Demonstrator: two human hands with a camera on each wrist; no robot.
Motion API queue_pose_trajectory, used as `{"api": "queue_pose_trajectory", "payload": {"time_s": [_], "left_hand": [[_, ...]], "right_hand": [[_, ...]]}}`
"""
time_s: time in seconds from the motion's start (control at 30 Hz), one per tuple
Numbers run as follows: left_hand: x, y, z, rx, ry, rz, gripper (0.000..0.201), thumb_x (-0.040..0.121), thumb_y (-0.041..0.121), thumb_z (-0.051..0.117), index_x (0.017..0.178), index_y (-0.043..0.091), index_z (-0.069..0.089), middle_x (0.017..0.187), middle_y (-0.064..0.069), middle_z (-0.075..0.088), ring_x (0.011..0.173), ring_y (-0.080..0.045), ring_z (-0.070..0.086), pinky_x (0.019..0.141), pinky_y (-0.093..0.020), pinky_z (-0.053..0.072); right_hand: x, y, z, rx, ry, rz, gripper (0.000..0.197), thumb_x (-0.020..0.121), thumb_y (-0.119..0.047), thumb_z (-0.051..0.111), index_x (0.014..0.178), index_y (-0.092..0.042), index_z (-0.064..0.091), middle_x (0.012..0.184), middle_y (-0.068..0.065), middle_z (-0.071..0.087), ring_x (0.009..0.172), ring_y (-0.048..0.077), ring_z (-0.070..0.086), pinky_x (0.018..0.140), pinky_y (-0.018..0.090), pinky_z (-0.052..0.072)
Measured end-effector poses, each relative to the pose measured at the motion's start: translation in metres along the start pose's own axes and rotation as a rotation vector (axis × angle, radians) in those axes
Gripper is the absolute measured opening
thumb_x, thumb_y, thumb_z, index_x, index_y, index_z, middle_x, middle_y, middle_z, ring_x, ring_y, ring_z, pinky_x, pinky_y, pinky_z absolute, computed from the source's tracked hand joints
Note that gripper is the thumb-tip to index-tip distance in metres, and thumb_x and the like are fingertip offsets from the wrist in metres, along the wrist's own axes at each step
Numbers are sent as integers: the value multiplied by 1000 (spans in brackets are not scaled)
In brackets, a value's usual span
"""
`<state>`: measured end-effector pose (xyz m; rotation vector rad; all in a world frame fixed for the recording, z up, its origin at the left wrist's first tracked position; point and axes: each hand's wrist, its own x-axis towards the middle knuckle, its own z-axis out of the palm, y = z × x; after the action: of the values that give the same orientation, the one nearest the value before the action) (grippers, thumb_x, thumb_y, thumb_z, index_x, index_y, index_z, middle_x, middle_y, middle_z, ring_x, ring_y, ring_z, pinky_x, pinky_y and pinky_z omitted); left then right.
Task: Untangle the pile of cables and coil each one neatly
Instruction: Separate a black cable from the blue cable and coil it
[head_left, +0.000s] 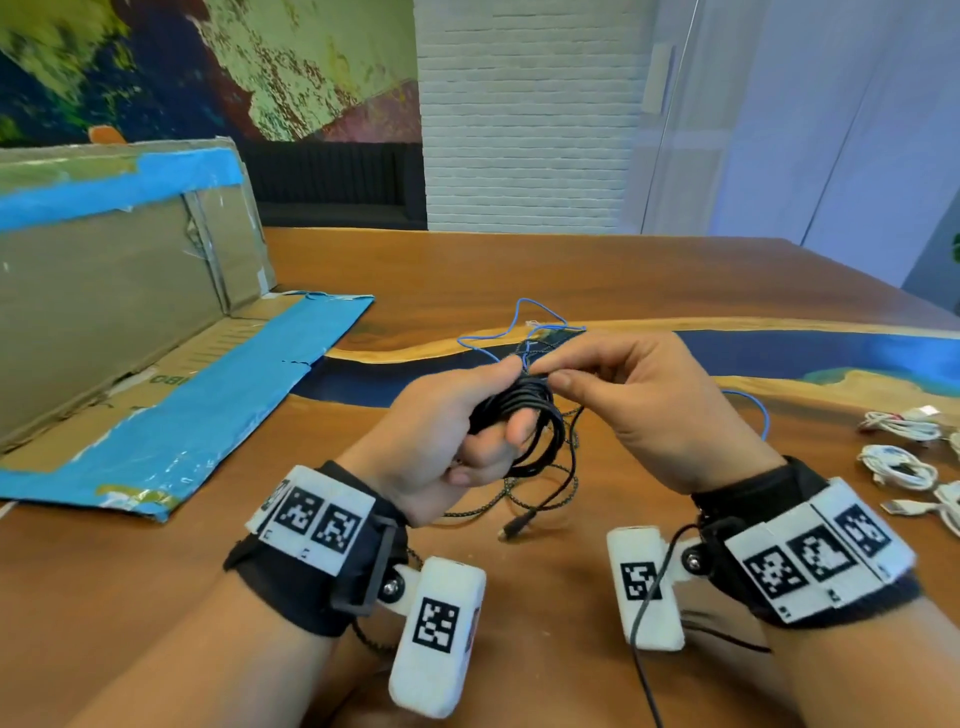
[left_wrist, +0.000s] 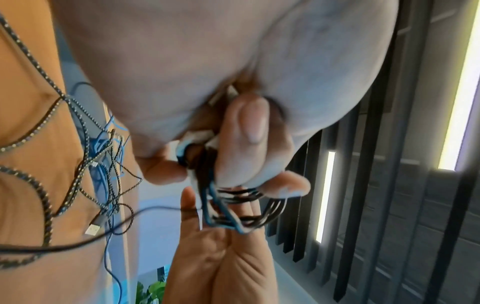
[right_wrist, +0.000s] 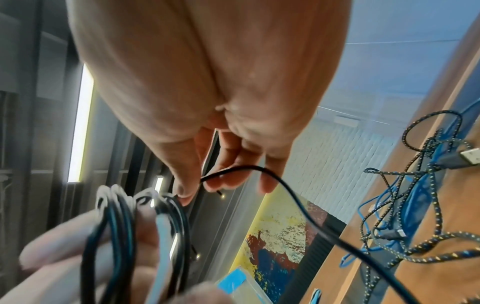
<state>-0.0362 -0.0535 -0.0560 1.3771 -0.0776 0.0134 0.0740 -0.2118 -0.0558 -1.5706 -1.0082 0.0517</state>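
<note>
Two hands up over the bench (head_left: 649, 270) — left hand (head_left: 447, 436) grips the black cable coil (head_left: 524, 421), loops hanging down; right hand (head_left: 644, 400) pinches its free tail (right_wrist: 259, 170) just right of the coil — remaining tangle (head_left: 524, 332) lies beyond

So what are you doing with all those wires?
Sorting out tangled cables. The left hand grips a black cable wound into loops, and the right hand pinches its loose end at the top of the coil. A blue cable and a braided cable still lie tangled on the table. Some white cables sit already coiled to the right.
</note>
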Motion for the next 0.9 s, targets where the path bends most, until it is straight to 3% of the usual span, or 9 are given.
{"api": "queue_pose_trajectory", "payload": {"time_s": [0.1, 0.23, 0.3, 0.4, 0.47, 0.57, 0.7, 0.77, 0.9], "left_hand": [[2, -2, 3, -115, -9, 32, 48, 94, 37, 43, 54, 12, 54, 42, 3, 15, 41, -18, 5, 37, -24, 10], [5, -6, 2, -203, -10, 41, 48, 94, 34, 43, 53, 12, 51, 42, 3, 16, 39, -17, 5, 38, -25, 8], [6, -7, 0, -209, -1, 42, 49, 96, 34, 42, 53, 13, 51, 42, 3, 17, 39, -17, 6, 40, -27, 7], [6, -9, -3, -202, 36, 35, 52, 99, 32, 39, 52, 12, 50, 44, 1, 12, 40, -17, 5, 41, -28, 6], [7, -10, -3, -181, 68, 24, 54, 101, 31, 37, 52, 12, 50, 45, 1, 11, 40, -17, 5, 41, -28, 7], [7, -11, -1, -100, 134, 5, 55, 103, 29, 37, 54, 8, 50, 42, 2, 22, 41, -16, 9, 45, -30, 8], [9, -13, 5, 37, 208, 9, 49, 106, 27, 37, 64, 4, 49, 41, 4, 30, 41, -16, 17, 48, -31, 12], [12, -15, 6, 54, 261, 26, 49, 107, 28, 39, 65, 5, 50, 44, 1, 26, 42, -17, 19, 45, -26, 19], [19, -19, 1, 67, 364, 77, 46, 108, 26, 45, 66, 6, 52, 49, -1, 37, 42, -14, 29, 42, -21, 30]], "right_hand": [[-1, 4, 7, -60, 38, -27, 21, 87, -8, 77, 90, -29, 82, 83, -6, 70, 82, 26, 64, 75, 40, 51], [-8, 8, 17, 52, 15, 34, 18, 94, 1, 66, 101, -6, 81, 92, 10, 79, 79, 17, 69, 69, 34, 57], [-15, 12, 22, 195, -40, 107, 24, 100, 2, 55, 110, -1, 76, 104, 17, 78, 91, 20, 71, 77, 31, 56], [-23, 16, 21, 439, -128, 179, 35, 99, -9, 45, 119, 7, 69, 118, 26, 71, 109, 38, 67, 97, 44, 53], [-25, 14, 19, 395, -166, 131, 30, 96, -15, 54, 112, 3, 73, 112, 21, 73, 104, 34, 67, 98, 45, 50], [-26, 15, 23, 253, -108, 122, 17, 88, -1, 73, 103, -8, 79, 101, 16, 78, 95, 23, 71, 89, 40, 55], [-23, 22, 30, 305, 26, 216, 13, 85, 9, 71, 91, -2, 76, 90, 22, 75, 83, 20, 66, 82, 35, 51], [-21, 23, 30, 353, 40, 269, 16, 80, 4, 75, 92, -8, 73, 86, 13, 74, 82, 19, 62, 76, 31, 47], [-20, 23, 29, 620, -1, 340, 38, 76, -5, 67, 108, -13, 47, 93, 13, 71, 91, 40, 62, 81, 41, 42]]}}
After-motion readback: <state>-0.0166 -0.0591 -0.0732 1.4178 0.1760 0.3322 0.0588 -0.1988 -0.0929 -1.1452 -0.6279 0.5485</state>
